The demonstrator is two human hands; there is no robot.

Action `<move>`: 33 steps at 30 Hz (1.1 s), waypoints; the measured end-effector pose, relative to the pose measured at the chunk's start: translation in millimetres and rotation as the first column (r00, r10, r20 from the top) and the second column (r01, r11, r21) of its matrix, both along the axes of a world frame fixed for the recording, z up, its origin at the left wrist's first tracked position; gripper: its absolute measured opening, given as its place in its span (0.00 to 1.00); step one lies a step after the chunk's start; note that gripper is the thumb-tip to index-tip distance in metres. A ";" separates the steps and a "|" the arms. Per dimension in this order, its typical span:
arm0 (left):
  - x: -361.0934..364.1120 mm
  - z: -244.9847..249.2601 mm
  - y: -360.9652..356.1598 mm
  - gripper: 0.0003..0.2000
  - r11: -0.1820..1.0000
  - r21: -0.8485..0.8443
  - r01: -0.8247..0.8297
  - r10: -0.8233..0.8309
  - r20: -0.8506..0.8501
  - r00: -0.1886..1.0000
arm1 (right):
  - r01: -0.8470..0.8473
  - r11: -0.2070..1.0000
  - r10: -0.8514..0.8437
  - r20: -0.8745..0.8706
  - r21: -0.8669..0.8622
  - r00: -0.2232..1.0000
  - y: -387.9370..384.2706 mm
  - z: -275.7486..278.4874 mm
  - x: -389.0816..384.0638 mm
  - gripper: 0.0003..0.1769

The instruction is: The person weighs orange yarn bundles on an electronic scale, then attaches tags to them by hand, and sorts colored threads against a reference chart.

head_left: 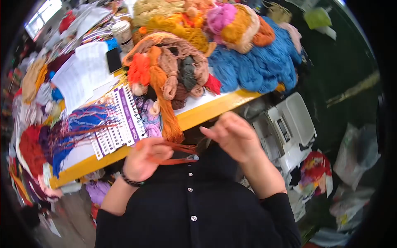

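My left hand (147, 159), with a dark bracelet at its wrist, is closed around a small bundle of rust-orange thread (178, 147). The strands stretch right from its fingers, across the front of the black shirt. My right hand (231, 134) is raised to the right of the loose thread ends, its fingers curled together; whether it holds anything is too small to see. Behind my left hand, a long orange skein (167, 113) hangs over the table's yellow edge (198, 117). Thread sample cards (124, 113) lie just beyond, beside blue and purple threads (89, 118).
Blue yarn (256, 68) and multicoloured skeins (167, 68) are piled along the table. Papers (82, 72), a phone (113, 60) and a lidded cup (123, 34) are at the back left. A white scale-like device (285, 128) stands right of the table, near plastic bags (356, 155).
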State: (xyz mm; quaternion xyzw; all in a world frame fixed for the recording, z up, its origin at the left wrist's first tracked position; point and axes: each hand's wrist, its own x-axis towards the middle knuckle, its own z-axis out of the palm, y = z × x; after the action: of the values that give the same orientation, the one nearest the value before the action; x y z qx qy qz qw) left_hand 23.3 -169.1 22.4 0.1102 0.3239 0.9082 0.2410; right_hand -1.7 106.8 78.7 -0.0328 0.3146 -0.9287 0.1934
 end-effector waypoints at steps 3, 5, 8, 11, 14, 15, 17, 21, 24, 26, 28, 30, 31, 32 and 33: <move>44.8 27.9 -63.7 0.16 0.906 -0.007 -0.424 0.421 0.144 0.896 | 0.135 0.961 -0.104 -0.135 0.243 0.985 45.8 27.2 -21.1 0.08; 77.4 42.8 -128.9 0.13 0.781 0.081 -0.620 0.608 0.129 0.783 | 0.422 0.789 -0.321 -0.286 0.447 0.903 81.0 46.7 -45.4 0.06; 150.8 75.4 -240.8 0.17 0.504 0.034 -0.863 0.858 -0.133 0.496 | 0.822 0.179 -0.488 -0.677 0.540 0.551 110.6 71.9 -89.3 0.08; 249.5 110.8 -357.1 0.20 0.015 -0.117 -0.993 0.938 -0.343 0.055 | 0.951 0.049 -0.294 -0.906 0.304 0.305 83.2 91.1 -121.8 0.11; 302.5 157.0 -398.6 0.21 -0.482 -0.272 -0.833 0.782 -0.562 -0.269 | 0.846 0.313 -0.174 -0.849 0.432 0.498 2.5 80.0 -146.8 0.13; 293.9 167.6 -387.7 0.20 -0.584 -0.301 -0.754 0.731 -0.599 -0.327 | 0.742 0.381 -0.050 -0.789 0.552 0.612 -49.1 82.8 -132.8 0.13; 288.1 158.0 -403.0 0.18 -0.637 -0.390 -0.665 0.677 -0.696 -0.240 | 0.696 0.350 0.225 -0.777 0.627 0.587 -120.5 55.8 -136.5 0.12; 187.8 78.2 -375.4 0.11 -0.327 -0.627 -0.707 0.916 -0.395 -0.074 | 0.176 0.353 0.538 -0.353 0.919 0.766 -254.6 7.2 -108.3 0.13; 112.6 3.0 -326.5 0.12 0.283 -0.722 -0.631 0.891 -0.047 0.452 | -0.022 0.335 0.693 -0.230 0.942 0.683 -322.8 -35.4 -86.9 0.13; 71.0 -22.1 -292.8 0.14 0.579 -0.631 -0.517 0.750 0.162 0.642 | -0.031 0.208 0.762 -0.142 0.978 0.632 -352.6 -59.7 -79.8 0.14; 38.5 -37.0 -272.9 0.14 0.625 -0.665 -0.410 0.696 0.236 0.678 | -0.017 0.165 0.780 -0.120 0.986 0.614 -373.7 -80.6 -77.7 0.14; 24.3 -49.7 -269.5 0.16 0.583 -0.721 -0.376 0.701 0.213 0.681 | -0.043 0.161 0.777 -0.099 0.986 0.621 -387.0 -100.5 -83.0 0.14; 19.2 -51.5 -268.4 0.16 0.548 -0.757 -0.357 0.716 0.204 0.667 | -0.049 0.148 0.787 -0.087 0.988 0.611 -390.9 -103.3 -84.9 0.14; 17.3 -51.9 -271.3 0.16 0.543 -0.770 -0.335 0.697 0.191 0.691 | -0.056 0.135 0.795 -0.075 0.989 0.602 -394.3 -106.5 -86.1 0.14; 15.2 -51.1 -270.9 0.16 0.547 -0.771 -0.326 0.695 0.201 0.690 | -0.055 0.152 0.793 -0.089 0.987 0.603 -396.3 -109.9 -86.0 0.14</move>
State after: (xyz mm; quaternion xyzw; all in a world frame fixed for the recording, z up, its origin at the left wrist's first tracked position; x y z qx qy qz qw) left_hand 38.6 -440.0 -28.7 -0.3220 0.5791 0.7473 0.0498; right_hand -87.7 -289.5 -31.2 -0.3076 0.8010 -0.3879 0.3367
